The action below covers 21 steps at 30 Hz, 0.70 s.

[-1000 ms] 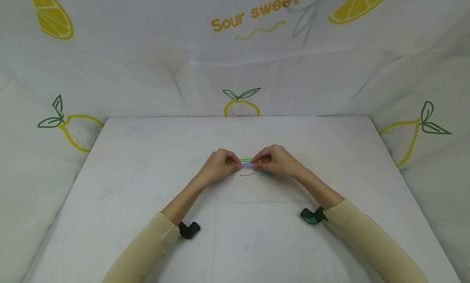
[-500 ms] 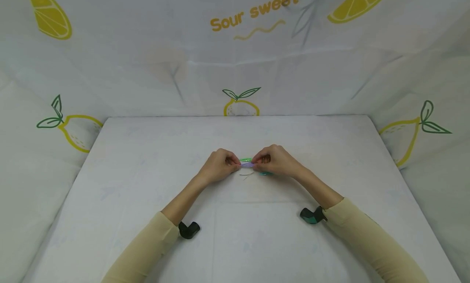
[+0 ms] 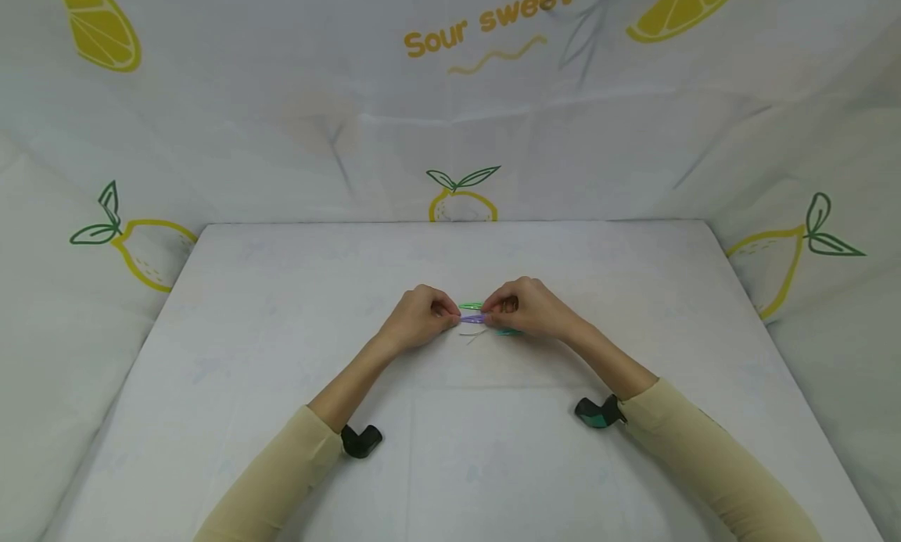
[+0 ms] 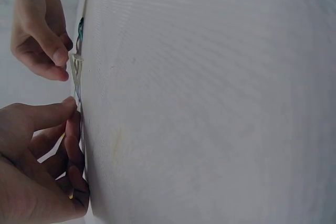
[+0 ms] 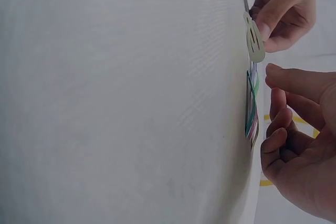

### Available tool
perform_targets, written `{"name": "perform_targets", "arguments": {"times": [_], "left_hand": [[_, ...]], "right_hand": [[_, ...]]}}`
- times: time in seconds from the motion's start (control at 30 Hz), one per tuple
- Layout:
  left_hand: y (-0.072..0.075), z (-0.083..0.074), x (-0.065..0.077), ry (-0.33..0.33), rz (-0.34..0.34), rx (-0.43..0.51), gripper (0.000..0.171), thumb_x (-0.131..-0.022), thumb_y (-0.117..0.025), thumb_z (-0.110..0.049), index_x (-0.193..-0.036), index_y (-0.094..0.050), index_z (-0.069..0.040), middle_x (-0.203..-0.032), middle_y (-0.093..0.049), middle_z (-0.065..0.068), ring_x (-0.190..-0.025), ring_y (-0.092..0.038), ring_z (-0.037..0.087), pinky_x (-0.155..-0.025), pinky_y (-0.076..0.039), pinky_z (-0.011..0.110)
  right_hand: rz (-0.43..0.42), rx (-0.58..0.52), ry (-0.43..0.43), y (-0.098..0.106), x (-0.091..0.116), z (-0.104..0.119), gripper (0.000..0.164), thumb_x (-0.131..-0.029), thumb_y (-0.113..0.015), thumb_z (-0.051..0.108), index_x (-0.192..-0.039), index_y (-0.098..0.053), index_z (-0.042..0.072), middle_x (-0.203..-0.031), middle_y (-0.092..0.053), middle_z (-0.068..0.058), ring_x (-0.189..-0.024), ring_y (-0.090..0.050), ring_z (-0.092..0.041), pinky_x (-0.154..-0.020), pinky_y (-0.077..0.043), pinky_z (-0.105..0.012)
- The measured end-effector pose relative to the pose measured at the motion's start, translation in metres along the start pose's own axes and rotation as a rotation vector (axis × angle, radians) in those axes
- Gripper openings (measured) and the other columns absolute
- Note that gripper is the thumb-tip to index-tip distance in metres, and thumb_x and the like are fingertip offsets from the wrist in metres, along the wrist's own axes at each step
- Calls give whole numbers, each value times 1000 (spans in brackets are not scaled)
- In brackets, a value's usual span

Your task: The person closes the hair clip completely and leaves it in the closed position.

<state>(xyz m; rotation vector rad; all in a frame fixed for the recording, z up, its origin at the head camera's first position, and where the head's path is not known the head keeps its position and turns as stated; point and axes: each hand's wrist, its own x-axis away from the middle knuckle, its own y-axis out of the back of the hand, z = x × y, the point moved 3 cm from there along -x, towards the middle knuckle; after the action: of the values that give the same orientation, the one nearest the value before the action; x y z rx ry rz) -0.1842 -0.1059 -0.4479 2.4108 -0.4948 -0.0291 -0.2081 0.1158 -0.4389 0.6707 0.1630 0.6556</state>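
A purple snap hair clip (image 3: 472, 320) lies between both hands, narrow and lengthwise from left to right. My left hand (image 3: 420, 317) has its thumb and fingertips right at the clip's left end. At the right end are my right hand's (image 3: 529, 309) fingertips. In the wrist views a gap shows between thumb and forefinger on each hand. A green hair clip (image 3: 470, 306) lies just beyond, and a cream clip (image 5: 255, 40) with slits lies nearer me, its arms spread. A teal clip (image 5: 251, 103) sits below the right hand, partly hidden in the head view.
A white cloth covers the table (image 3: 436, 464), with a lemon-print cloth (image 3: 281, 135) around its far side and sides. Pinkish edges of other clips (image 5: 254, 129) show beside the teal one. Black wrist cameras (image 3: 362, 441) hang from both sleeves.
The purple clip has shifted slightly toward me, and looks narrower and lies flatter than before. Both hands have stayed nearly in place.
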Motion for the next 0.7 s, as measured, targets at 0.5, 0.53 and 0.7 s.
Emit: {"name": "perform_targets", "arguments": {"times": [0.5, 0.53, 0.7], "left_hand": [[1, -2, 4, -16, 10, 6, 6, -97, -76, -8, -96, -82, -6, -86, -75, 5, -77, -60, 9, -76, -48, 23], [2, -2, 4, -18, 11, 7, 6, -97, -76, -8, -96, -82, -6, -86, -75, 5, -77, -60, 9, -76, -48, 23], [2, -1, 5, -22, 17, 13, 7, -97, -75, -7, -96, -82, -6, -86, -75, 5, -77, -60, 10, -75, -48, 24]], "right_hand": [[48, 5, 6, -2, 0, 3, 11, -93, -84, 8, -104, -84, 6, -86, -75, -2, -76, -60, -11, -69, -49, -19], [50, 5, 8, -2, 1, 3, 11, -93, -84, 8, -104, -84, 6, -86, -75, -2, -76, -60, -11, -69, -49, -19], [63, 4, 22, -3, 1, 6, 11, -93, -84, 8, -104, -84, 5, -88, -76, -2, -78, -61, -11, -71, -50, -19]]}}
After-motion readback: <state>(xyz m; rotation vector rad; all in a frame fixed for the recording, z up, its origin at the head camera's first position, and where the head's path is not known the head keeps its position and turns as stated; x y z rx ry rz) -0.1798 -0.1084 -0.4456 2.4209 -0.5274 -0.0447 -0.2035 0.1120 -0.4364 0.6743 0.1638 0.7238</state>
